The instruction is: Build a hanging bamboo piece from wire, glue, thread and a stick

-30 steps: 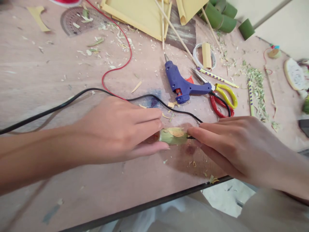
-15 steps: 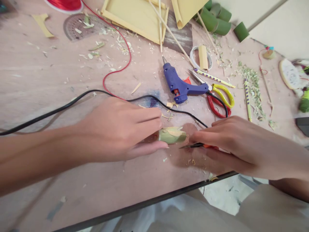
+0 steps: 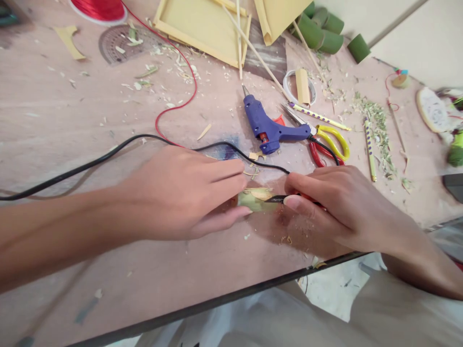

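Observation:
My left hand [image 3: 191,195] is closed around one end of a short pale-green bamboo piece [image 3: 253,202], held low over the table. Its right end sticks out past my fingertips, and the top looks shaved and ragged. My right hand [image 3: 325,202] grips a craft knife [image 3: 277,198] with a dark blade; a bit of orange handle shows between the fingers. The blade lies over the bamboo's right part, apparently touching it. My fingers hide most of the knife's handle and the bamboo's left end.
Beyond my hands lie a blue glue gun [image 3: 269,127] with a black cord [image 3: 126,140], scissors [image 3: 334,140] with yellow and red handles, and a tape roll [image 3: 289,86]. Green bamboo pieces [image 3: 331,41], a red thread spool [image 3: 99,9] and shavings [image 3: 376,130] lie around. The table edge [image 3: 217,299] runs nearest me.
My right hand has moved up and slightly left, bringing the knife blade from beside the bamboo onto it. My left hand still holds the bamboo in nearly the same place.

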The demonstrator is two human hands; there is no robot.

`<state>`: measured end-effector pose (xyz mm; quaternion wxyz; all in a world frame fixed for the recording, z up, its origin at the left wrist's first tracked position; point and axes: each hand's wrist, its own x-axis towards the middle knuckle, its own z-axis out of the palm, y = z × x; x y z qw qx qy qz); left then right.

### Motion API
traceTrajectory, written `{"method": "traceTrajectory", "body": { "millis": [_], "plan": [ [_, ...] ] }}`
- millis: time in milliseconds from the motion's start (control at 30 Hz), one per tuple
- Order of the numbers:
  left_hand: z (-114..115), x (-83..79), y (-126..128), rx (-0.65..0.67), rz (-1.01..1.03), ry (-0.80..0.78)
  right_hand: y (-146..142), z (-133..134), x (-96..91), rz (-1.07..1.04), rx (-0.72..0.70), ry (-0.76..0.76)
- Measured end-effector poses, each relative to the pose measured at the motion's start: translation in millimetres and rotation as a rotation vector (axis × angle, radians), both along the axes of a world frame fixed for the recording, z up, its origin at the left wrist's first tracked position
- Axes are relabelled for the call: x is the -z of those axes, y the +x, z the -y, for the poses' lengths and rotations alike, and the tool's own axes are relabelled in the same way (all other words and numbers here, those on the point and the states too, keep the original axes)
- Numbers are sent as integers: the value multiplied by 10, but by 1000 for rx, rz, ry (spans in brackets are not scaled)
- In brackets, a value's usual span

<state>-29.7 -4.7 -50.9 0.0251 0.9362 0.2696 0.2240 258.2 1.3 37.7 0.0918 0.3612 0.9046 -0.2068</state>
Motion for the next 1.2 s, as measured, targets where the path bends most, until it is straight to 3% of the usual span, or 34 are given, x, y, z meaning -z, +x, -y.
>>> {"method": "traceTrajectory", "body": {
  "millis": [433,833,1033,1200],
  "plan": [
    [-44,4,20,31,30,16,-41,5,34,57,8,63],
    [-45,5,16,41,139,-234,-24,37,-31,80,-2,41],
    [-53,-3,22,43,67,-9,-37,21,-12,81,14,107],
    [-45,2,23,34,84,-90,-47,39,-3,96,16,119]
  ]
}}
